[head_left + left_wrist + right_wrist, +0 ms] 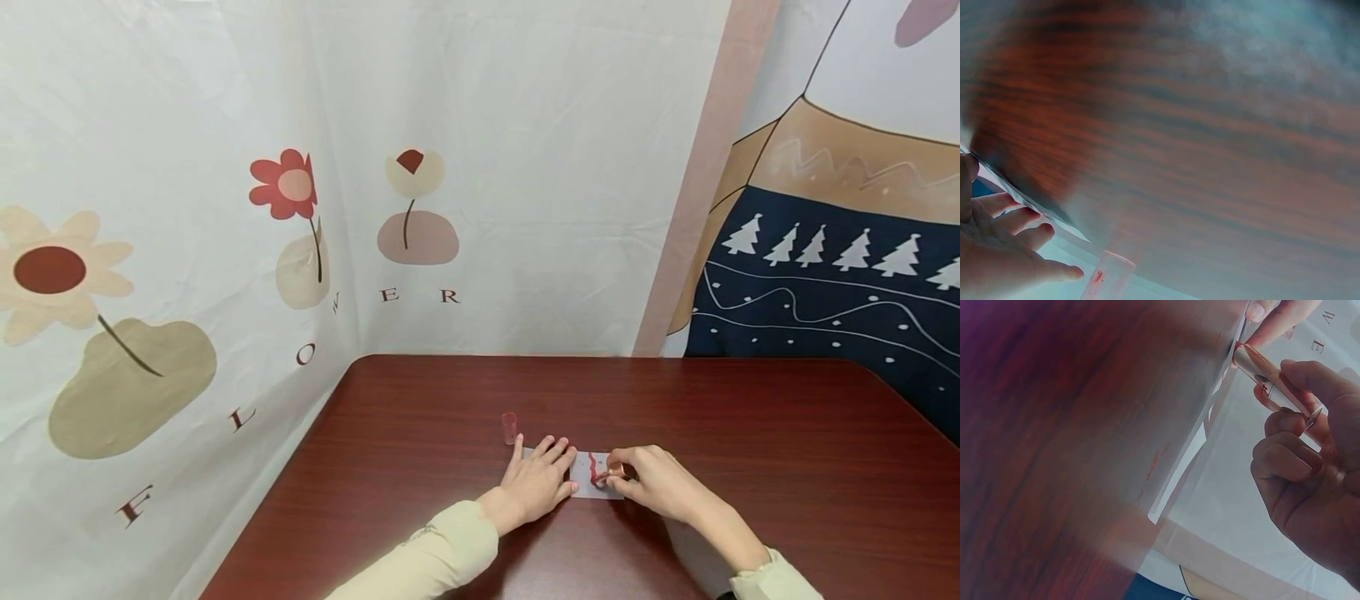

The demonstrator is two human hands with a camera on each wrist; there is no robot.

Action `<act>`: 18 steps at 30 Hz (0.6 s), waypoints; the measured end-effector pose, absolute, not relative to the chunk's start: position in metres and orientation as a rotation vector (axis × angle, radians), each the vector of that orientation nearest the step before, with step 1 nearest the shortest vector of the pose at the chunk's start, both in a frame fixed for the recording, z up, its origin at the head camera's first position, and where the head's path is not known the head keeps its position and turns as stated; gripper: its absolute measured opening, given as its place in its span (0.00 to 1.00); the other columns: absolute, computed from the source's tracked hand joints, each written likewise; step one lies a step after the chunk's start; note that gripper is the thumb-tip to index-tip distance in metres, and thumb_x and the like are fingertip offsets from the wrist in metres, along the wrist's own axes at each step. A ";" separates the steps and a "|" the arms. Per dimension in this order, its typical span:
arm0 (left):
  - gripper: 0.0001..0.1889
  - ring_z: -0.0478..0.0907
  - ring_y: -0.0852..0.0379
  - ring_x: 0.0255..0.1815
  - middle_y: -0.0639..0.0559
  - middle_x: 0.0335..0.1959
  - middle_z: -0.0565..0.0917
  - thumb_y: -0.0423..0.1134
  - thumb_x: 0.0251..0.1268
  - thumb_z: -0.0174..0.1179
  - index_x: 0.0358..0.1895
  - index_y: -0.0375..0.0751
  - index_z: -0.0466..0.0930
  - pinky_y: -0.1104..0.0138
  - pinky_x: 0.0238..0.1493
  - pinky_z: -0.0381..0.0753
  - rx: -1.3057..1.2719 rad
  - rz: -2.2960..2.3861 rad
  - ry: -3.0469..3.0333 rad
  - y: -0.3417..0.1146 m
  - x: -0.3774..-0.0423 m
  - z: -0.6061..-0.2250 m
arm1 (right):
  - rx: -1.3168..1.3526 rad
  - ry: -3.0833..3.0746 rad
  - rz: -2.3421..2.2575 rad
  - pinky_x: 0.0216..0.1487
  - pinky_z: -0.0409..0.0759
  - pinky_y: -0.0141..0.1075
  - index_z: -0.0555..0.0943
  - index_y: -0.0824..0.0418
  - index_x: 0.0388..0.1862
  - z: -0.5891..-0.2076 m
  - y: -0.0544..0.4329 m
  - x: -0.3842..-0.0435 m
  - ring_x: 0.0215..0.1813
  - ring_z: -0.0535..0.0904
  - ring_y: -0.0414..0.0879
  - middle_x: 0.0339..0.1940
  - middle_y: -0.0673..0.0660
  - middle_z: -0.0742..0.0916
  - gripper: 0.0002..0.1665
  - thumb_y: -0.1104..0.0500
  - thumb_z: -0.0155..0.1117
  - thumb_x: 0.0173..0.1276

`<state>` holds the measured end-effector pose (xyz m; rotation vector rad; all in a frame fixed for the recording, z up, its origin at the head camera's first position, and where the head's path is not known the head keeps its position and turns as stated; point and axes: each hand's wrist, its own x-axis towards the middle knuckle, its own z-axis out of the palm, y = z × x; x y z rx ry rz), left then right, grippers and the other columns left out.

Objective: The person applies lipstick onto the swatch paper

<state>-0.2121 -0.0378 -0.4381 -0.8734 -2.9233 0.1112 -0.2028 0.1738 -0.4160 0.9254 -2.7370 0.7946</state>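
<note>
A gold-coloured lipstick (1272,378) is gripped between the thumb and fingers of my right hand (660,483). Its red tip meets a small white sheet of paper (583,492), where a wavy red streak (593,467) runs down the surface. With fingers spread, my left hand (536,485) rests flat over the left part of the paper and hides much of it. In the left wrist view the same hand (997,244) has its fingers along the sheet's edge. Just beyond the left fingertips lies a clear lipstick cap (510,428) with red smears inside.
The dark reddish wooden table (720,400) has rounded far corners. Behind it hangs a white cloth (525,167) printed with flowers and letters. At the right is a navy and tan cloth (810,292) with white trees.
</note>
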 end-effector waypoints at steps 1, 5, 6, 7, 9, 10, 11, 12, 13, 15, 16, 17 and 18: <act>0.27 0.57 0.57 0.69 0.56 0.68 0.65 0.57 0.69 0.46 0.67 0.52 0.66 0.46 0.64 0.53 -0.874 0.109 -2.924 -0.038 -0.212 -0.438 | 0.925 -2.739 0.796 0.23 0.67 0.28 0.81 0.56 0.32 -0.416 0.174 -0.203 0.24 0.67 0.32 0.22 0.40 0.75 0.03 0.59 0.66 0.60; 0.27 0.57 0.56 0.69 0.56 0.68 0.65 0.56 0.69 0.46 0.68 0.52 0.66 0.46 0.64 0.53 -0.877 0.102 -2.924 -0.038 -0.212 -0.439 | 0.918 -2.747 0.798 0.23 0.66 0.28 0.81 0.55 0.32 -0.416 0.174 -0.202 0.23 0.67 0.33 0.22 0.40 0.75 0.03 0.59 0.67 0.60; 0.27 0.57 0.56 0.69 0.56 0.68 0.65 0.56 0.69 0.46 0.68 0.52 0.66 0.46 0.64 0.53 -0.876 0.102 -2.924 -0.038 -0.212 -0.439 | 0.920 -2.747 0.799 0.23 0.66 0.28 0.81 0.55 0.32 -0.417 0.174 -0.202 0.24 0.67 0.33 0.22 0.40 0.75 0.03 0.58 0.67 0.60; 0.27 0.57 0.56 0.69 0.56 0.68 0.65 0.56 0.69 0.46 0.68 0.52 0.66 0.46 0.64 0.53 -0.875 0.104 -2.923 -0.038 -0.212 -0.439 | 0.919 -2.748 0.800 0.23 0.66 0.28 0.81 0.55 0.32 -0.417 0.174 -0.202 0.24 0.67 0.33 0.22 0.40 0.75 0.03 0.58 0.67 0.60; 0.27 0.57 0.56 0.69 0.56 0.68 0.65 0.57 0.69 0.46 0.68 0.52 0.65 0.45 0.64 0.53 -0.872 0.107 -2.921 -0.038 -0.212 -0.440 | 0.919 -2.746 0.798 0.23 0.66 0.29 0.81 0.55 0.32 -0.417 0.174 -0.202 0.24 0.68 0.33 0.22 0.40 0.76 0.03 0.58 0.67 0.60; 0.27 0.57 0.56 0.69 0.56 0.68 0.65 0.57 0.69 0.46 0.68 0.52 0.65 0.45 0.64 0.53 -0.870 0.110 -2.919 -0.038 -0.212 -0.440 | 0.919 -2.745 0.797 0.23 0.66 0.29 0.81 0.55 0.32 -0.417 0.174 -0.202 0.24 0.68 0.33 0.22 0.40 0.76 0.03 0.58 0.67 0.60; 0.27 0.57 0.56 0.69 0.57 0.68 0.65 0.57 0.69 0.45 0.68 0.52 0.65 0.45 0.64 0.53 -0.869 0.112 -2.918 -0.038 -0.212 -0.440 | 0.918 -2.744 0.797 0.23 0.66 0.29 0.81 0.55 0.32 -0.417 0.174 -0.202 0.24 0.68 0.33 0.22 0.40 0.76 0.03 0.58 0.67 0.59; 0.27 0.57 0.56 0.69 0.57 0.68 0.65 0.57 0.69 0.45 0.68 0.52 0.65 0.45 0.63 0.53 -0.867 0.113 -2.916 -0.038 -0.212 -0.440 | 0.919 -2.742 0.797 0.23 0.66 0.29 0.81 0.55 0.32 -0.416 0.174 -0.202 0.24 0.68 0.34 0.22 0.40 0.76 0.03 0.58 0.67 0.59; 0.27 0.57 0.56 0.69 0.57 0.68 0.65 0.57 0.69 0.45 0.68 0.53 0.65 0.45 0.63 0.53 -0.865 0.114 -2.916 -0.037 -0.212 -0.441 | 0.916 -2.742 0.795 0.23 0.66 0.28 0.81 0.54 0.31 -0.416 0.174 -0.202 0.24 0.68 0.34 0.22 0.40 0.75 0.02 0.58 0.67 0.59; 0.27 0.57 0.56 0.69 0.57 0.68 0.65 0.57 0.69 0.45 0.68 0.53 0.65 0.45 0.63 0.53 -0.863 0.112 -2.917 -0.037 -0.212 -0.441 | 0.916 -2.741 0.794 0.23 0.66 0.28 0.81 0.54 0.31 -0.416 0.174 -0.201 0.24 0.68 0.33 0.22 0.40 0.75 0.02 0.59 0.67 0.59; 0.27 0.57 0.56 0.69 0.57 0.68 0.65 0.57 0.69 0.45 0.68 0.53 0.65 0.45 0.63 0.53 -0.862 0.110 -2.918 -0.037 -0.212 -0.441 | 0.914 -2.742 0.794 0.23 0.66 0.28 0.81 0.54 0.31 -0.416 0.174 -0.201 0.24 0.68 0.33 0.22 0.40 0.75 0.02 0.59 0.67 0.59; 0.27 0.57 0.56 0.69 0.57 0.68 0.65 0.57 0.69 0.45 0.68 0.53 0.65 0.45 0.63 0.53 -0.861 0.106 -2.920 -0.037 -0.212 -0.441 | 0.914 -2.742 0.793 0.23 0.66 0.28 0.81 0.55 0.31 -0.416 0.174 -0.201 0.24 0.68 0.33 0.22 0.40 0.75 0.02 0.59 0.67 0.59; 0.27 0.57 0.56 0.69 0.56 0.68 0.65 0.57 0.69 0.45 0.68 0.53 0.65 0.45 0.63 0.53 -0.861 0.103 -2.921 -0.037 -0.212 -0.441 | 0.914 -2.742 0.793 0.23 0.66 0.28 0.81 0.55 0.31 -0.416 0.174 -0.201 0.24 0.68 0.33 0.22 0.40 0.75 0.03 0.59 0.67 0.59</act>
